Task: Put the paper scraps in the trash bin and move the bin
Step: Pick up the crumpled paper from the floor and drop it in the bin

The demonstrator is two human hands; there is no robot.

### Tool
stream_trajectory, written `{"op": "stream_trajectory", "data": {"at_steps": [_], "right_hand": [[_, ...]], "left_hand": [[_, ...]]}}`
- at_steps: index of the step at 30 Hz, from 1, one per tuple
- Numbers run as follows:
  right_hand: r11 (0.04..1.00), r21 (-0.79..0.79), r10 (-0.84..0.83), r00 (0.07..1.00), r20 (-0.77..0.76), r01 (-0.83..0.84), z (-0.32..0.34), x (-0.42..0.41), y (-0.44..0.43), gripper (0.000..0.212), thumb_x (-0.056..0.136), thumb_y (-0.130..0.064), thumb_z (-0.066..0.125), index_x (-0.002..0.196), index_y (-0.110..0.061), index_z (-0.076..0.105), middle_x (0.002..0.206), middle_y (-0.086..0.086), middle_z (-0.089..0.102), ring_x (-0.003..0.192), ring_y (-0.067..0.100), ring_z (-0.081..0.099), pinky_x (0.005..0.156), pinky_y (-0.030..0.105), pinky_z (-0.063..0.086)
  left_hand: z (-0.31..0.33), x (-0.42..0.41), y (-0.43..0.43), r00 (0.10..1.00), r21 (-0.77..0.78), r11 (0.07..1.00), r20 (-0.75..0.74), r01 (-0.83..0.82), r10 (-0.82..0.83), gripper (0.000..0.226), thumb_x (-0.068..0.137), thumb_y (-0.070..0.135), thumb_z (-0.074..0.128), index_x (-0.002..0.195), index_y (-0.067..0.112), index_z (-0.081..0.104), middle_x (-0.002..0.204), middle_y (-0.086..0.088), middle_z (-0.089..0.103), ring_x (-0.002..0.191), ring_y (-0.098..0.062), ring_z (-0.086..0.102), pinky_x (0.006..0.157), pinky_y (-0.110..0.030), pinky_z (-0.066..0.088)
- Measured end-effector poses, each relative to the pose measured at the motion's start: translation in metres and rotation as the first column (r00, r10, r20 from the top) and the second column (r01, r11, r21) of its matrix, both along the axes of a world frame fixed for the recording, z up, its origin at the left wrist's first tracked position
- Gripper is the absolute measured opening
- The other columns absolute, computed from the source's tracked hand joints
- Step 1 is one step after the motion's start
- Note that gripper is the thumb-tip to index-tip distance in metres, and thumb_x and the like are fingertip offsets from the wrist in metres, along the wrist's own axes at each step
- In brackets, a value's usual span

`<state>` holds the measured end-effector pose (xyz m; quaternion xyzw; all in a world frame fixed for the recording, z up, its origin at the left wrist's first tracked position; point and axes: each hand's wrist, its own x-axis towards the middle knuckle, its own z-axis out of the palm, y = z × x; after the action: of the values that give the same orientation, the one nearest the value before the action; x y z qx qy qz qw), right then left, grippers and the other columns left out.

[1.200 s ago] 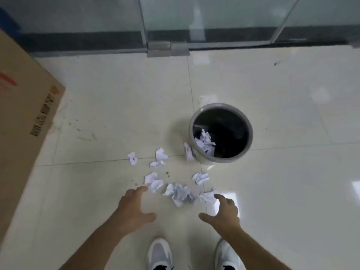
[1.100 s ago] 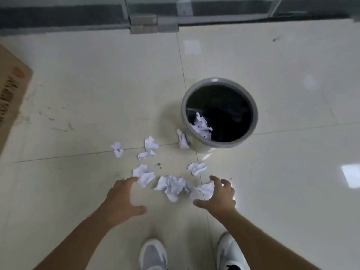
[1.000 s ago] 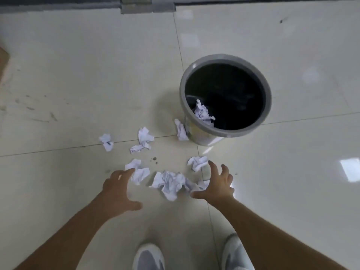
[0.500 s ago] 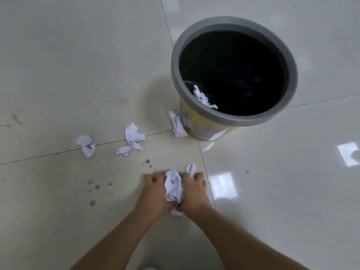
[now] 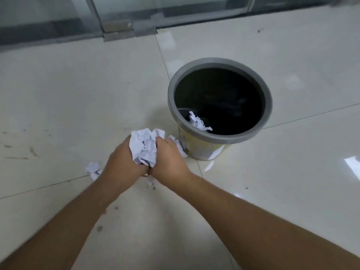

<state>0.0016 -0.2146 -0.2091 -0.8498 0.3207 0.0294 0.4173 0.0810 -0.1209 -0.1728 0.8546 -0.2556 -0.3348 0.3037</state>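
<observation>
Left hand (image 5: 122, 164) and right hand (image 5: 168, 160), fingers curled, clamp a crumpled paper wad (image 5: 143, 147) mid-frame, left of the trash bin (image 5: 204, 147); one scrap (image 5: 93, 168) on floor.

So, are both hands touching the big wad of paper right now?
Touching. The head view shows the left hand and right hand pressed against opposite sides of the paper wad, fingers wrapped around it.

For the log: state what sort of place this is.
Probably an office or commercial interior: glossy tiled floor, glass partition with metal frame along the far edge, and a small waste bin of the desk-side kind.
</observation>
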Motion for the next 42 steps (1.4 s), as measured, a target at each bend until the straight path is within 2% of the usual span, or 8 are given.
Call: {"op": "stream_trajectory", "data": {"at_steps": [6,14,19,24,29,33,37,42], "right_hand": [[0.985,-0.168,0.01,0.95,0.313,0.045,0.137,0.044,-0.065,0.051,0.075,-0.012,0.079,0.117,-0.01,0.051,0.111,0.013,0.049,0.083,0.023,0.047,0.075,0.034,0.047],[0.938,-0.291,-0.145,0.976,0.163,0.188,0.141,-0.026,-0.162,0.064,0.05,-0.041,0.07,0.106,-0.014,0.06,0.101,0.008,0.063,0.086,0.022,0.061,0.064,0.018,0.036],[0.937,-0.241,-0.228,0.965,0.127,0.253,0.142,-0.058,-0.18,0.049,0.061,-0.025,0.08,0.099,-0.017,0.049,0.104,0.01,0.057,0.079,0.017,0.049,0.056,0.012,0.027],[0.956,-0.253,-0.148,0.989,0.021,0.148,0.144,-0.069,-0.186,0.106,0.052,-0.023,0.088,0.145,-0.032,0.039,0.134,0.011,0.046,0.108,0.022,0.049,0.084,0.025,0.042],[0.944,-0.327,-0.096,0.987,-0.126,0.05,0.153,-0.065,-0.18,0.111,0.054,-0.025,0.093,0.149,-0.033,0.036,0.147,0.009,0.036,0.129,0.027,0.044,0.1,0.031,0.044],[0.882,-0.468,-0.065,0.998,-0.004,0.056,0.164,-0.05,-0.158,0.082,0.068,-0.027,0.085,0.141,-0.033,0.047,0.143,0.008,0.042,0.133,0.03,0.038,0.108,0.045,0.043],[0.832,-0.541,0.241,0.957,0.158,-0.12,0.17,-0.027,-0.088,0.066,0.077,-0.029,0.079,0.137,-0.03,0.051,0.143,0.001,0.042,0.126,0.018,0.047,0.101,0.033,0.05],[0.916,-0.196,0.37,0.926,0.072,-0.351,0.083,-0.004,-0.014,0.066,0.079,-0.031,0.075,0.138,-0.034,0.045,0.139,-0.006,0.037,0.106,0.012,0.058,0.09,0.035,0.053]], "left_hand": [[0.136,0.034,-0.055,0.995,-0.328,0.945,0.095,0.011,0.021,0.04,0.057,0.005,0.058,0.093,0.019,0.069,0.081,-0.006,0.072,0.071,-0.016,0.066,0.064,-0.036,0.061],[0.141,-0.026,-0.164,0.983,-0.277,0.949,0.137,0.154,-0.119,0.054,0.067,0.018,0.061,0.12,0.025,0.06,0.109,-0.003,0.071,0.1,-0.027,0.069,0.084,-0.046,0.061],[0.128,-0.037,-0.176,0.987,-0.255,0.956,0.104,0.144,-0.121,0.066,0.063,0.008,0.077,0.122,0.026,0.055,0.117,0.003,0.066,0.11,-0.021,0.063,0.092,-0.041,0.056],[0.126,-0.026,-0.161,0.978,-0.273,0.943,-0.038,0.189,-0.207,0.106,0.056,0.009,0.089,0.146,0.032,0.037,0.129,0.013,0.054,0.112,-0.014,0.058,0.081,-0.029,0.056],[0.124,-0.008,-0.137,0.952,-0.299,0.924,-0.117,0.237,-0.282,0.098,0.069,0.002,0.087,0.148,0.032,0.038,0.119,0.019,0.052,0.123,-0.009,0.045,0.09,-0.023,0.043],[0.117,0.027,-0.1,0.999,-0.379,0.925,-0.023,0.013,-0.024,0.082,0.074,0.017,0.086,0.144,0.032,0.045,0.151,0.002,0.046,0.139,-0.017,0.041,0.108,-0.04,0.043],[0.068,0.091,-0.014,0.962,-0.223,0.941,0.034,-0.256,0.27,0.077,0.075,0.021,0.085,0.143,0.024,0.048,0.149,-0.008,0.048,0.136,-0.02,0.044,0.096,-0.032,0.039],[-0.012,0.114,0.094,0.899,0.162,0.886,0.024,-0.434,0.436,0.095,0.068,0.045,0.087,0.147,0.02,0.043,0.153,-0.018,0.041,0.135,-0.032,0.045,0.098,-0.041,0.042]]}}
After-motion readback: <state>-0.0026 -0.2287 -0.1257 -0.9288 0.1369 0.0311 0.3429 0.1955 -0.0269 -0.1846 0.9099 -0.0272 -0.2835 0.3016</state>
